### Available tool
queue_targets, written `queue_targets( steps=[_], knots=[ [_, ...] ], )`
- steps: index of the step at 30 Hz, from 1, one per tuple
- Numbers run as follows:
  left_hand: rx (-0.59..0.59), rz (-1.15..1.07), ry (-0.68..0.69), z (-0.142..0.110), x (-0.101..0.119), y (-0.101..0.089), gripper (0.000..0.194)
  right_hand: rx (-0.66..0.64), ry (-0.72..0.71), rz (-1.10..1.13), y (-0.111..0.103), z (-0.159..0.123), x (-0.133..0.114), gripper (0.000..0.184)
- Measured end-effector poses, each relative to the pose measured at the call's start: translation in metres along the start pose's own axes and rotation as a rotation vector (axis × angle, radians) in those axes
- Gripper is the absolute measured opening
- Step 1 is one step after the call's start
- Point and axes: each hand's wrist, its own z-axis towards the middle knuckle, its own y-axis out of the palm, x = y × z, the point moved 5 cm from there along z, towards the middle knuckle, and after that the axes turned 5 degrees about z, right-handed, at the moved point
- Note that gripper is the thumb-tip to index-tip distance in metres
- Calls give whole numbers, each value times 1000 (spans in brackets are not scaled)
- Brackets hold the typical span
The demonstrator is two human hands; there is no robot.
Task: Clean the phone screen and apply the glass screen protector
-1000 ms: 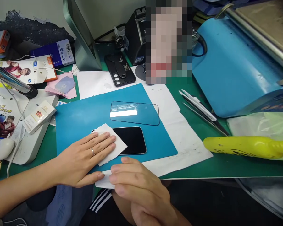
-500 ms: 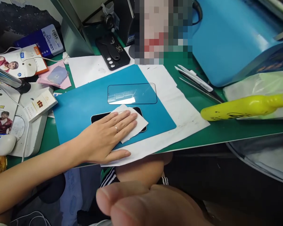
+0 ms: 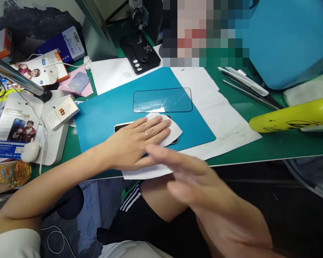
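My left hand (image 3: 137, 141) lies flat, fingers stretched out, on a folded white wipe (image 3: 175, 129). Under the wipe and hand is a phone (image 3: 120, 127) with a black face and light edge, mostly covered. It rests on a blue mat (image 3: 104, 107). Just behind it, a clear glass screen protector (image 3: 163, 100) with a black border lies on the same mat. My right hand (image 3: 204, 182) is raised close to the camera, in front of the table edge, slightly blurred. Its thumb and forefinger are apart, and I see nothing between them.
White paper (image 3: 226, 114) lies under the mat. Tweezers (image 3: 247, 87) and a yellow bottle (image 3: 293, 116) are on the right. A black phone case (image 3: 141, 53) sits at the back. On the left are a cigarette pack (image 3: 62, 111), a metal pole (image 3: 18, 75) and several boxes.
My right hand has risen from the bottom of the view toward the left hand. The left hand stays flat on the wipe over the phone. The whole view has shifted slightly.
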Motion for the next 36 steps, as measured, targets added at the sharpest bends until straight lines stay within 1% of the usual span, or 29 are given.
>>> queue_targets(
  steps=[1, 2, 3, 4, 5, 6, 8, 9, 11, 14, 17, 20, 23, 25, 29, 31, 34, 36],
  knots=[
    [17, 5, -31, 2, 2, 1, 75, 60, -84, 36, -7, 14, 5, 39],
    [39, 7, -32, 5, 6, 1, 78, 107, -206, 37, -15, 26, 8, 42],
    [44, 14, -39, 7, 8, 1, 82, 137, -318, 18, -22, 34, 11, 52],
    [51, 20, -44, 9, 9, 1, 85, 196, -361, -4, -31, 40, 17, 58],
    [54, 25, -48, 11, 10, 1, 86, 248, -372, -56, -40, 44, 23, 61],
    [56, 28, -56, 11, 10, 1, 87, 292, -376, -119, -48, 47, 28, 61],
    [69, 25, -74, 6, 9, 0, 88, 339, -369, -270, -59, 51, 34, 51],
    [77, 23, -86, 1, 8, 0, 88, 329, -353, -341, -62, 54, 37, 46],
    [98, 29, -123, -14, 7, 0, 89, 276, -265, -426, -65, 60, 43, 37],
    [95, 49, -209, -44, 10, 3, 86, 175, -132, -429, -64, 67, 50, 32],
    [100, 72, -319, -71, 19, 6, 83, 98, -121, -448, -59, 68, 52, 32],
    [119, 99, -438, -82, 30, 10, 84, 64, -127, -493, -56, 66, 55, 35],
    [128, 97, -513, -74, 34, 13, 86, 38, -133, -525, -54, 66, 56, 39],
    [129, 68, -509, -62, 32, 13, 90, 30, -132, -534, -53, 66, 56, 41],
    [80, -10, -385, -27, 23, 8, 97, 43, -139, -531, -54, 68, 55, 42],
    [76, -23, -313, -8, 22, 4, 101, 47, -130, -529, -54, 68, 55, 43],
    [92, -15, -235, 11, 27, 2, 104, 71, -101, -510, -55, 67, 57, 45],
    [103, -1, -206, 14, 35, 3, 103, 92, -81, -495, -57, 66, 58, 45]
  ],
)
